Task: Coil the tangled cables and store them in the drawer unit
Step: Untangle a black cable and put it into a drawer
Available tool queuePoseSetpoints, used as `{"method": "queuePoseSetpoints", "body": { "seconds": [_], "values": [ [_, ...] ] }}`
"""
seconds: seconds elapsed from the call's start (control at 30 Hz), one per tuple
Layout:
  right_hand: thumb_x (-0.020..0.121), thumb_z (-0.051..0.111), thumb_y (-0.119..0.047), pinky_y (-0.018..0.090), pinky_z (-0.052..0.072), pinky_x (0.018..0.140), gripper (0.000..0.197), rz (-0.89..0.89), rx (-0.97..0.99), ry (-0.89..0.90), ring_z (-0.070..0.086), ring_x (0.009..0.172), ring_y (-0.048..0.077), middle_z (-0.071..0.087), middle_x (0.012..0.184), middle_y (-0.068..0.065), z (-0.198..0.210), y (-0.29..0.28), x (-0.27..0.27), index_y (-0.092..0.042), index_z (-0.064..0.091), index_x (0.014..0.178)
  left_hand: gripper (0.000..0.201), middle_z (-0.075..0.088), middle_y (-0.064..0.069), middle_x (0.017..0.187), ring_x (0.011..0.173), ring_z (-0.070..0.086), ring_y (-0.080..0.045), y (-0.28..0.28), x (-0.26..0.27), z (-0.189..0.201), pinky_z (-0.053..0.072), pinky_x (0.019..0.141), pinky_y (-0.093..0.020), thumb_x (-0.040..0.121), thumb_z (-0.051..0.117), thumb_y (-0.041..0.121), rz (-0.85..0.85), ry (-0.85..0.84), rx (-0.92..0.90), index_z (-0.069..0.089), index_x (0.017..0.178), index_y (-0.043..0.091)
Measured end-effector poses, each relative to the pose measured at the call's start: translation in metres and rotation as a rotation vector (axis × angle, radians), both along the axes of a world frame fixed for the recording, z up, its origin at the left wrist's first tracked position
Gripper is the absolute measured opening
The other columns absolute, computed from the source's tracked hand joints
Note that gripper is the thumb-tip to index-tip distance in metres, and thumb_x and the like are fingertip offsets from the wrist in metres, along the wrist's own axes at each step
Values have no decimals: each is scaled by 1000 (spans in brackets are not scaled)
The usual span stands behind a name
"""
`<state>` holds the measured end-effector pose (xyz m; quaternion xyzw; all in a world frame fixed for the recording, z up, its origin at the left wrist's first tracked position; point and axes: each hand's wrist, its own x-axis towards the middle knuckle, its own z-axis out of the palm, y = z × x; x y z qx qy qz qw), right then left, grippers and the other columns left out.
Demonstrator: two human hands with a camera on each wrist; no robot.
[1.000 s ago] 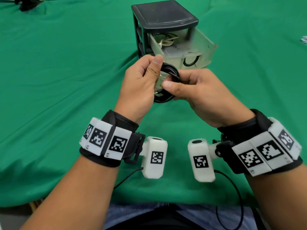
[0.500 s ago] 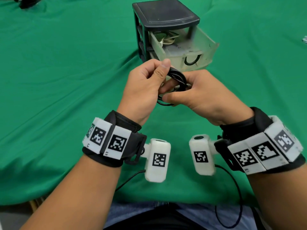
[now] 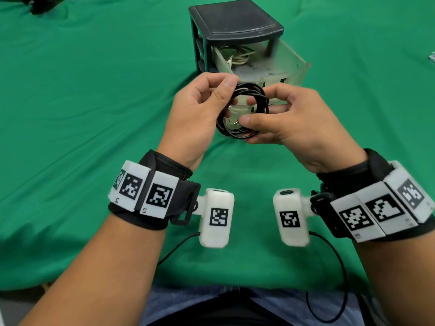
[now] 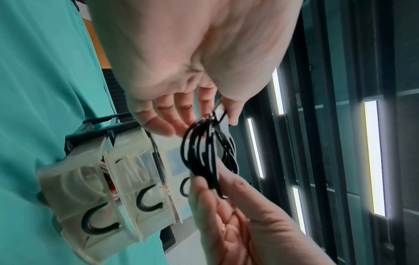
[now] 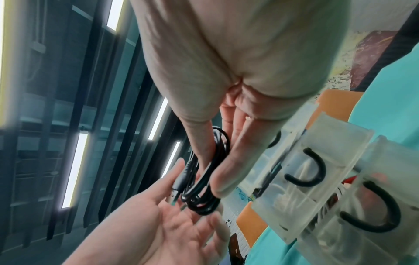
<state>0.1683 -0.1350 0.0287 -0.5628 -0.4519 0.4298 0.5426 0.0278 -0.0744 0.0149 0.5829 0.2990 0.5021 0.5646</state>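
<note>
coiling nearly done: left hand (image 3: 197, 111) and right hand (image 3: 289, 118) pinching coil (image 3: 244, 109); next, into open drawer (image 3: 282, 67) at 12 o'clock.

No legible text, brand or number. Only black-and-white square coded markers on the white wristband blocks (image 3: 150, 189), unreadable as words.

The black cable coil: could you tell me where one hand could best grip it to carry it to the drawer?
Pinch across the bundled strands at the near rim of the coil, from the right, as the right hand does; loops stay gathered and the connector is trapped.
</note>
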Motion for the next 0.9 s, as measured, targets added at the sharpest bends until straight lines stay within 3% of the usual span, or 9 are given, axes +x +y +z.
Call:
{"method": "queuePoseSetpoints", "body": {
  "seconds": [0.13, 0.27, 0.37, 0.5, 0.63, 0.73, 0.8, 0.9],
  "values": [
    [79, 77, 1, 27, 60, 60, 20, -45, 35, -14, 73, 66, 20, 73, 75, 10, 8, -1, 6, -10, 64, 88, 12, 62, 15, 77, 66, 55, -3, 0, -4, 3, 44, 58, -19, 101, 51, 24, 72, 34, -19, 62, 103, 18],
    [78, 78, -2, 28, 61, 66, 18, -69, 86, -64, 75, 71, 20, 73, 79, 9, 30, 3, 21, -9, 67, 90, 11, 60, 10, 82, 67, 52, -6, 9, -8, 5, 44, 58, -20, 99, 53, 26, 161, 98, 78, 61, 102, 20],
    [80, 77, -4, 28, 61, 69, 27, -66, 101, -122, 76, 77, 23, 73, 93, 12, 51, 11, 35, -7, 65, 104, 8, 57, 9, 86, 74, 53, -4, 17, -8, 13, 47, 65, -19, 95, 56, 19, 231, 169, 236, 60, 101, 21],
    [84, 72, -2, 27, 60, 69, 47, -80, 68, -208, 76, 79, 25, 70, 103, 16, 74, 33, 50, -7, 46, 122, 19, 63, 3, 103, 93, 59, -4, 41, -5, 30, 48, 86, -20, 87, 55, 14, 325, 357, 471, 61, 105, 20],
    [89, 68, -4, 26, 61, 67, 39, -122, -21, -313, 75, 75, 24, 67, 101, 17, 83, 54, 58, -13, 40, 115, 32, 58, 7, 119, 106, 51, -2, 66, 2, 45, 38, 99, -12, 88, 52, 11, 326, 557, 622, 60, 118, 18],
    [90, 68, -9, 24, 60, 63, 24, -111, -137, -382, 75, 69, 22, 68, 99, 16, 82, 68, 57, -15, 46, 92, 37, 52, 4, 136, 124, 45, -4, 79, 10, 49, 25, 102, -6, 96, 48, 13, 264, 724, 655, 54, 132, 17],
    [89, 70, -13, 23, 59, 60, 25, -99, -201, -425, 74, 66, 19, 69, 95, 14, 79, 77, 57, -17, 47, 81, 40, 44, 1, 147, 137, 37, -9, 85, 17, 47, 22, 109, -13, 101, 44, 17, 195, 824, 635, 48, 140, 16],
    [87, 72, -17, 24, 61, 62, 21, -86, -244, -478, 73, 63, 16, 70, 88, 10, 76, 85, 54, -17, 52, 81, 43, 40, -3, 152, 143, 31, -17, 90, 24, 41, 22, 115, -27, 103, 40, 21, 126, 958, 584, 41, 146, 15]
  ]
}}
